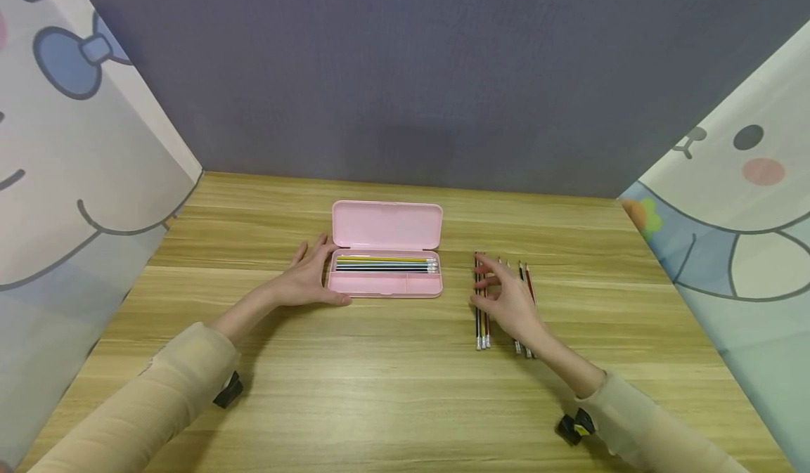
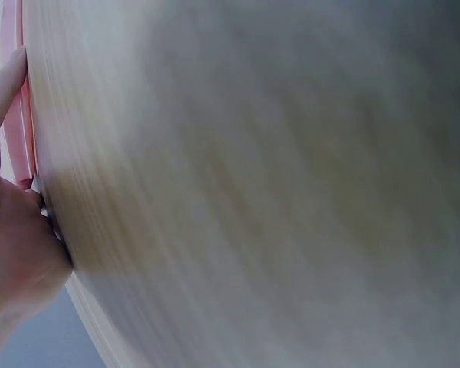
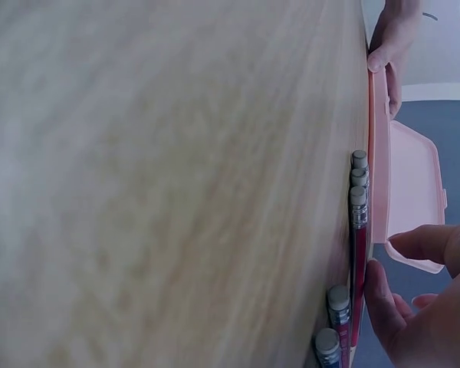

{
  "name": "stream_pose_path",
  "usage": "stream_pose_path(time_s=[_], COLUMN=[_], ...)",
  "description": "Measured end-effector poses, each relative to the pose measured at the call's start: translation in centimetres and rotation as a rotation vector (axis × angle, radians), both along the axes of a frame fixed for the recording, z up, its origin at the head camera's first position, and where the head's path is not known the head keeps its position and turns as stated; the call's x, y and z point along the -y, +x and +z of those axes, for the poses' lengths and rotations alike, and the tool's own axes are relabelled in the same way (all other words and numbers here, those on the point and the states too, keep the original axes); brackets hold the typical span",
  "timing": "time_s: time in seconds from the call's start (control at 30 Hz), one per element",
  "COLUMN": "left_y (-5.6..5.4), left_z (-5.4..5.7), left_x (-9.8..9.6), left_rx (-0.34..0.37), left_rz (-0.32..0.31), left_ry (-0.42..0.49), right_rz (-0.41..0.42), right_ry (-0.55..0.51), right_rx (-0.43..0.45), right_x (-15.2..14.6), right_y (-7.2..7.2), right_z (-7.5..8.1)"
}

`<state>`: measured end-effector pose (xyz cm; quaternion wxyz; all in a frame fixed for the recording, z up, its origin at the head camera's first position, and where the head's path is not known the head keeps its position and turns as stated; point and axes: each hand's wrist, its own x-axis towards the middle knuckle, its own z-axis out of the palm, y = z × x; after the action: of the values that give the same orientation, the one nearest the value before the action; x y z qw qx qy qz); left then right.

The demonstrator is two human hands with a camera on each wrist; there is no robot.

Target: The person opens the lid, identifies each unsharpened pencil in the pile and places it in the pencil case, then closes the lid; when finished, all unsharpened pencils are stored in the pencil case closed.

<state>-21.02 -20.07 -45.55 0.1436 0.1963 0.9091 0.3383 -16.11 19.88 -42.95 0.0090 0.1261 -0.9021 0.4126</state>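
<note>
A pink pencil case (image 1: 384,294) lies on the table with its lid (image 1: 387,225) raised at the back. Inside its rear compartment is a row of several pencils (image 1: 380,265). My left hand (image 1: 306,276) holds the case's left end, the thumb along the front wall and the fingers by the back left corner. To the right of the case, my right hand (image 1: 511,308) hovers over a group of pencils (image 1: 483,322), thumb and fingers spread with nothing between them. In the right wrist view, red and dark pencils (image 3: 358,253) lie beside the thumb.
More loose pencils (image 1: 528,276) lie under and right of my right hand, partly hidden by it. The wooden table (image 1: 380,389) ends at a dark grey panel (image 1: 411,107) behind. Cartoon-printed sheets (image 1: 747,248) hang at both sides.
</note>
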Motion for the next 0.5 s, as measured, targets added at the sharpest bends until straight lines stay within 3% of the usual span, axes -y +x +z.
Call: stream_pose_path(time_s=[0.5], left_y=[0.03], left_z=[-0.08], left_x=[0.06], left_rx=[-0.011], left_rz=[0.002], left_ry=[0.003], right_rz=[-0.024], right_ry=[0.095], right_rx=[-0.024], right_x=[-0.37], right_y=[0.28], right_z=[0.15])
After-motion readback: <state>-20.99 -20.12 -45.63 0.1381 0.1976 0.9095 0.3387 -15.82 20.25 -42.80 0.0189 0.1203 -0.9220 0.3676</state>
